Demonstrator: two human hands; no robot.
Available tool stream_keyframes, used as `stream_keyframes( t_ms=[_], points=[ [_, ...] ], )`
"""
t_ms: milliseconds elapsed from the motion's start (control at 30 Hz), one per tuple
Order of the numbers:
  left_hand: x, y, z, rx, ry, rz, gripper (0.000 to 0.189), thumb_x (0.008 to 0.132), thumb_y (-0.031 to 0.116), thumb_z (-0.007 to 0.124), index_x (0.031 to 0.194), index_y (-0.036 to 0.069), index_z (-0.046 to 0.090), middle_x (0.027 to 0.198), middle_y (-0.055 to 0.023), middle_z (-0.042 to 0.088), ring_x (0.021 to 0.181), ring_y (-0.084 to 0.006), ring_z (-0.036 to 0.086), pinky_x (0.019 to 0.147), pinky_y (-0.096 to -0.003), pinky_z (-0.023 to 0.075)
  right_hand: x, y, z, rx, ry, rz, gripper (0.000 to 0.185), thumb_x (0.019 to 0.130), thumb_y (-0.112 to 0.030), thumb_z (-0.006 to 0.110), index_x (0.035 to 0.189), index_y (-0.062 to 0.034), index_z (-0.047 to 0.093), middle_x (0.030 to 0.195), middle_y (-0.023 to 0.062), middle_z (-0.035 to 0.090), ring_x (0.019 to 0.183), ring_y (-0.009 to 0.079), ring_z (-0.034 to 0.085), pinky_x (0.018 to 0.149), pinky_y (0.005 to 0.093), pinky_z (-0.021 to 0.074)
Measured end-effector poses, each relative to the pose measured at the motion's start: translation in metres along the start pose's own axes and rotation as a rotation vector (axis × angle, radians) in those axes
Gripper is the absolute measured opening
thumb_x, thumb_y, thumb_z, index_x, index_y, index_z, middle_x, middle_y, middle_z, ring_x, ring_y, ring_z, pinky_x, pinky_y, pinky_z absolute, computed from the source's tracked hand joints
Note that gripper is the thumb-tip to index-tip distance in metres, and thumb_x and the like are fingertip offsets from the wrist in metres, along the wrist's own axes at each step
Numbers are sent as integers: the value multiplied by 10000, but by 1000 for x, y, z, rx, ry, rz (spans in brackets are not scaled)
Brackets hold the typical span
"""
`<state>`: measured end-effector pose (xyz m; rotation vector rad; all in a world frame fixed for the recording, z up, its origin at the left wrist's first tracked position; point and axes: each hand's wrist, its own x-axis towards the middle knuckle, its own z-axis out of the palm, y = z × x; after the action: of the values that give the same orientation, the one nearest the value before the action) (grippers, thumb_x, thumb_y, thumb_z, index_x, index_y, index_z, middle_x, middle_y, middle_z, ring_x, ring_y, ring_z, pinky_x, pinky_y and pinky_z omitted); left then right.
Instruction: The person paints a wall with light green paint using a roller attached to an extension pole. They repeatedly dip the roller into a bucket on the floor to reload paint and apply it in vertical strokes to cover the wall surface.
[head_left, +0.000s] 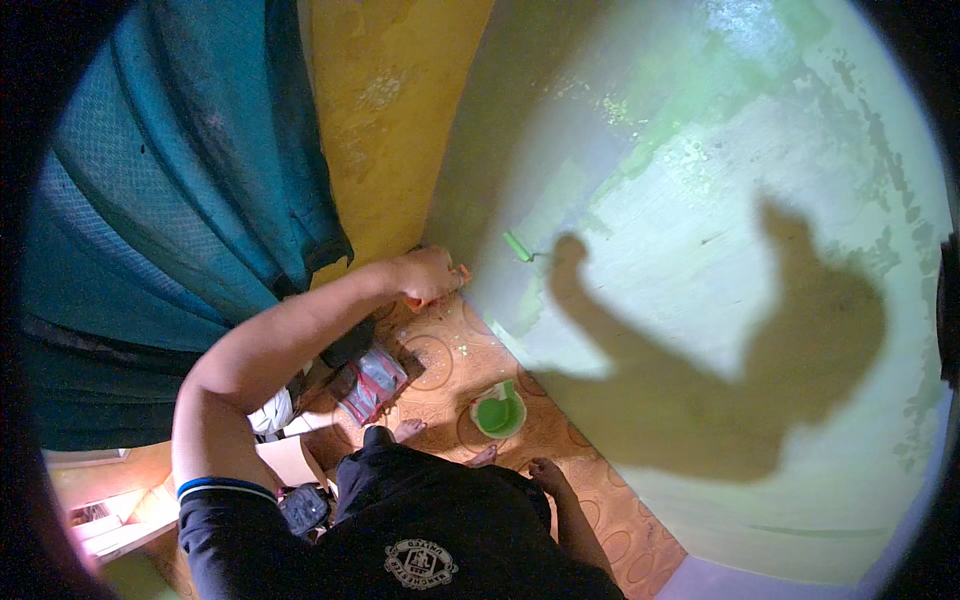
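Note:
My left hand (431, 276) is closed around an orange handle (464, 274) near the corner where the yellow and pale green walls meet. A small green paint roller (517, 246) is at the pale green wall (697, 180), just right of this hand; its wire frame is only partly distinct. My right hand (549, 475) hangs low beside my dark shirt, its fingers partly curled and their grip unclear. Between my feet and the wall, a white bucket (523, 421) of green paint stands on the patterned orange floor (592, 514), with a green object at its rim.
A teal curtain (172, 187) hangs at the left beside the yellow wall (382, 127). A grey and red plastic package (373, 384) lies on the floor below my left forearm. A black bag (306, 508) and white cloth (271, 414) sit near my left side. My shadow covers part of the green wall.

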<state>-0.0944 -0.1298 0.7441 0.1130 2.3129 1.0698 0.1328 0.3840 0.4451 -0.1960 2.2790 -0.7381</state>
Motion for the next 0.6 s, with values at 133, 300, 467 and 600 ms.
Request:
stream_keyframes(
  t_ms=[133,300,467,600],
  points=[
    [9,6,15,-3,71,-79,463,881,376,508,602,15,585,557,-111,589,458,-202,559,458,-367,455,-9,7,8,74,21,172,476,917,-326,540,1245,19,517,1037,156,649,930,228,622,818,330,487],
    [-48,58,-42,-145,-31,-30,397,883,455,512,807,89,646,564,-15,581,426,-115,524,356,-267,401,-29,6,11,-38,2,162,486,905,-324,551,1252,15,511,1120,194,623,1026,281,611,867,351,478],
    [-153,134,-108,-343,105,117,302,854,326,598,803,29,617,649,-49,611,503,-127,566,368,-261,418,-20,9,11,-49,-10,215,472,896,-332,556,1209,21,544,1086,206,633,1007,280,618,857,354,484],
    [-203,144,-147,-257,65,251,314,873,331,573,977,36,598,683,-34,598,466,-107,537,353,-233,406,-12,25,-1,-90,45,30,428,892,-317,547,1160,15,579,969,187,656,907,263,637,800,355,504]
  ],
)
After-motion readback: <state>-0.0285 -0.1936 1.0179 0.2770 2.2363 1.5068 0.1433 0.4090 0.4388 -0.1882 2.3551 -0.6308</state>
